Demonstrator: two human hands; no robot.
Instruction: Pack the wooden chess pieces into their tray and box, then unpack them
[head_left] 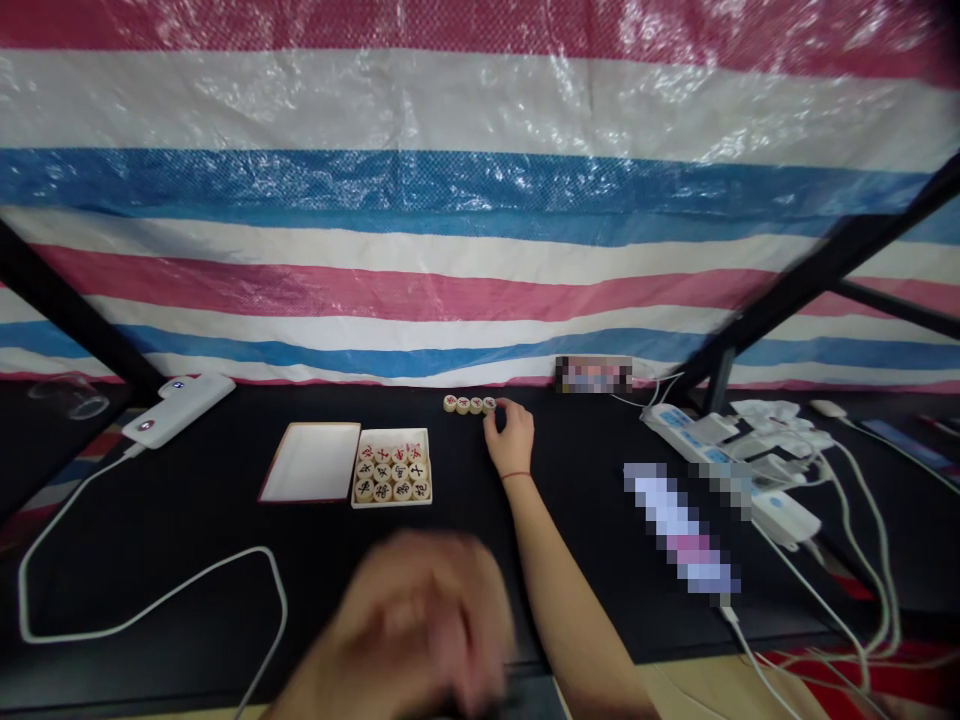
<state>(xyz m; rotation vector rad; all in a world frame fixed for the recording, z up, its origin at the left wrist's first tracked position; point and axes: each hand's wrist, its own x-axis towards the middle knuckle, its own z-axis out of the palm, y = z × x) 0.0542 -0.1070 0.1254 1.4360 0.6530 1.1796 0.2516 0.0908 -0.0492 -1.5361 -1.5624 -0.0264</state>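
My right hand (511, 440) reaches to the far part of the black table, thumb and forefinger closed on the rightmost Chinese chess piece (490, 404) of a short row. Several round wooden pieces (463, 405) with red characters make up that row, side by side. Close to the camera, my left hand (427, 620) is smeared by motion, and its fingers cannot be made out clearly. Beyond it lies a white box (430, 470) holding more chess pieces with red and black characters. The box's lid (311, 462) lies upside down against its left side.
A white power bank (180, 410) with a looping cable (142, 612) lies at the left. On the right are a phone (679, 530) with a cable and a white power strip (686, 435) crowded with plugs. A striped plastic sheet (420, 290) hangs behind the table (187, 520).
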